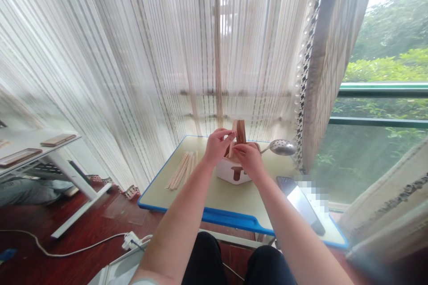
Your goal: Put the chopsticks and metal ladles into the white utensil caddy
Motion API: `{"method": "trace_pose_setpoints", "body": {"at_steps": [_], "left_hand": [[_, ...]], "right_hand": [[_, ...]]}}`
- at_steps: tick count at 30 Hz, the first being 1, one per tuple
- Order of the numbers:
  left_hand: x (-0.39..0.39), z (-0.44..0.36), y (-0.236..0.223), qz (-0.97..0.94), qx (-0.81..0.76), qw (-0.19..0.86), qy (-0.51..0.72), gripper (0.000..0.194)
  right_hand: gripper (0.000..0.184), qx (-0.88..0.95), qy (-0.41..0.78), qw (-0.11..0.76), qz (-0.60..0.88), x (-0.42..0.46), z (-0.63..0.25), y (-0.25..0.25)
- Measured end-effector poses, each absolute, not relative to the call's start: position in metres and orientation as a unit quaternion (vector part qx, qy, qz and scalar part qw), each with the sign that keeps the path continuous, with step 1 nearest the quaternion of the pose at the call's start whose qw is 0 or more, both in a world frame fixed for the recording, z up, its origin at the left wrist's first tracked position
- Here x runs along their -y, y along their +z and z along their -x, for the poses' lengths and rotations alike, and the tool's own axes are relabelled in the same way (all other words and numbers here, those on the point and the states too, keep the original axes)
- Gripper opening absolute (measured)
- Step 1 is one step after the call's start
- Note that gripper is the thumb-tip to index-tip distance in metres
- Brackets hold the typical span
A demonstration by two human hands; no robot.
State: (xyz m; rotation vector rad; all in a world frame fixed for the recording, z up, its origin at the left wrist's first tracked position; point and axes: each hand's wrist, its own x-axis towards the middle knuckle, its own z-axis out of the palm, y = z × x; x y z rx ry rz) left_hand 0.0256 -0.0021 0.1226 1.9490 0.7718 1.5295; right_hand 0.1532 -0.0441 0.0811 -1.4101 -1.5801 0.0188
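My left hand (219,142) is closed in a pinch around pale wooden chopsticks (231,149), held upright over a white box-shaped utensil holder (230,175) with a brown pattern. My right hand (249,156) is at the holder's near right side, its fingertips pinched on the lower part of the same pale sticks. Darker brown chopsticks (241,131) rise from the holder just behind the hands. A slotted metal spoon (282,147) leans out of it to the right. Loose pale chopsticks (182,170) lie in a spread pile left of the holder. My fingers partly hide the holder's opening.
The small table (157,191) has a raised blue edge. A tablet-like device (304,209) lies at its right. Curtains (150,53) hang behind. A white desk (20,136) stands at left, and a cable with a plug (132,240) runs over the floor.
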Motion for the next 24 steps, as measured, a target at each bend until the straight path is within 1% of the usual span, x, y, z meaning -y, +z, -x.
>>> {"method": "trace_pose_setpoints", "body": {"at_steps": [2,5,8,10,12,14,16,20,24], "left_hand": [[0.002,-0.025,0.124,-0.730,-0.294,0.257,0.561,0.031],[0.001,-0.022,0.125,-0.717,-0.301,0.277,0.565,0.034],[-0.002,-0.018,0.123,-0.705,-0.308,0.280,0.574,0.034],[-0.004,-0.017,0.119,-0.719,-0.314,0.252,0.567,0.033],[-0.005,-0.016,0.114,-0.740,-0.318,0.231,0.546,0.030],[-0.006,-0.016,0.108,-0.754,-0.327,0.231,0.521,0.027],[-0.007,-0.015,0.102,-0.754,-0.344,0.239,0.505,0.028],[-0.008,-0.012,0.091,-0.744,-0.375,0.210,0.511,0.023],[-0.006,-0.010,0.083,-0.720,-0.405,0.186,0.532,0.020]], "right_hand": [[0.022,0.659,-0.006,0.466,0.591,0.044,-0.153,0.082],[0.020,0.673,-0.036,0.428,0.602,0.042,-0.153,0.084],[0.019,0.672,-0.047,0.423,0.605,0.041,-0.155,0.082],[0.021,0.654,-0.051,0.459,0.600,0.045,-0.158,0.079],[0.024,0.617,-0.061,0.516,0.591,0.052,-0.160,0.073],[0.026,0.574,-0.072,0.573,0.580,0.063,-0.161,0.068],[0.026,0.550,-0.069,0.609,0.567,0.072,-0.158,0.063],[0.027,0.547,-0.075,0.633,0.543,0.080,-0.147,0.048],[0.024,0.528,-0.153,0.630,0.548,0.076,-0.139,0.023]]}}
